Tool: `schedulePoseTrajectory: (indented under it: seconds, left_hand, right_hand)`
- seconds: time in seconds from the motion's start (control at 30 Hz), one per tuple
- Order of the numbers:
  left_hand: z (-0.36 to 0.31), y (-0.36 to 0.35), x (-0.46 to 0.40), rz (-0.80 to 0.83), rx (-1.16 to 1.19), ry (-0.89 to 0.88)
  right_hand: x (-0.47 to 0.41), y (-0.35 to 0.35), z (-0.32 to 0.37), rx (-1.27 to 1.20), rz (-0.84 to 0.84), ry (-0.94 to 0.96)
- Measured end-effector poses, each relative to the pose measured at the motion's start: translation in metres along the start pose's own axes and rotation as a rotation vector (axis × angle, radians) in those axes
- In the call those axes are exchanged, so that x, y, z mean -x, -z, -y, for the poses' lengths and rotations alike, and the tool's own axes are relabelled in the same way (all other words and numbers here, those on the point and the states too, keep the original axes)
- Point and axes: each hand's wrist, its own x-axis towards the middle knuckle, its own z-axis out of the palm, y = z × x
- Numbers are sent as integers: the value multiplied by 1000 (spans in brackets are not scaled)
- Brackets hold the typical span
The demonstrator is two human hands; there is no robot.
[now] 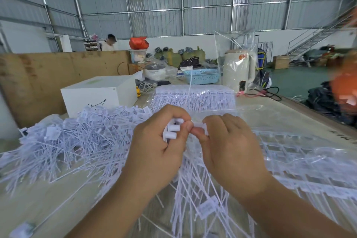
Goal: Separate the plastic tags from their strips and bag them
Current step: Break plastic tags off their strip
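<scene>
The job looks only partly done. A big heap of loose tags (77,137) lies on the worktop (58,195) to the left, so many tags are already off their strips. None of that heap is in a bag that I can see, so the bagging seems to be left.

The left hand (160,141) is curled tight around a small bunch of tags (171,131), with their white heads poking out by the thumb. The right hand (226,141) sits just beside it and pinches one white piece (201,124) between thumb and finger. The two hands almost touch. I think one more tag is being pulled off, but the fingers hide the join.

There is a lot left. A strip of joined tags (193,189) hangs down under the hands. More strips (301,152) lie to the right under clear plastic. A neat packed stack of strips (193,96) waits farther back on the worktop.

A clear plastic bag (233,50) stands up at the back, in front of a pale kettle (237,69). It may be for the tags, but I cannot tell.

Other things sit around: a white box (100,94) behind the heap, a blue basket (201,76), and a small cooker with a glass lid (155,70). A person (110,42) stands far off behind a brown board (58,75).

The long thin tails cross each other, so they could tangle and slow things down. The heap is very close to the left arm and could get knocked.
</scene>
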Motion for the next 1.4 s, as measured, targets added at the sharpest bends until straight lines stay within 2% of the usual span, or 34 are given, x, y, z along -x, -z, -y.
schedulePoseTrajectory:
  seconds: [0.13,0.23,0.47,0.57,0.67,0.83,1.1,1.23,1.33,1.4]
  left_hand:
    - [12,7,0,-97,64,145]
    - [17,11,-2,-141,55,161]
    - [7,2,2,-39,-154,-68]
    - [-3,1,1,96,-236,-198]
    - [-7,6,-1,193,-272,-236]
    - [-7,10,-1,258,-322,-193]
    - [-4,11,-3,278,-228,-29]
    - [-1,15,0,175,-276,-38]
    - [2,14,0,160,-296,-38]
    - [3,10,0,155,-279,-33]
  right_hand:
    - [-8,10,-16,-33,-104,-206]
    - [-5,13,-22,-69,-26,-141]
    - [-6,13,-3,-144,318,49]
    - [-4,16,-2,-170,347,92]
    - [-5,16,-2,-220,364,106]
    - [-2,13,3,-227,369,92]
    - [0,8,6,-138,360,87]
    - [-9,19,-12,-98,483,40]
    - [-12,24,-24,-83,587,1]
    - [-11,23,-24,-90,593,-3]
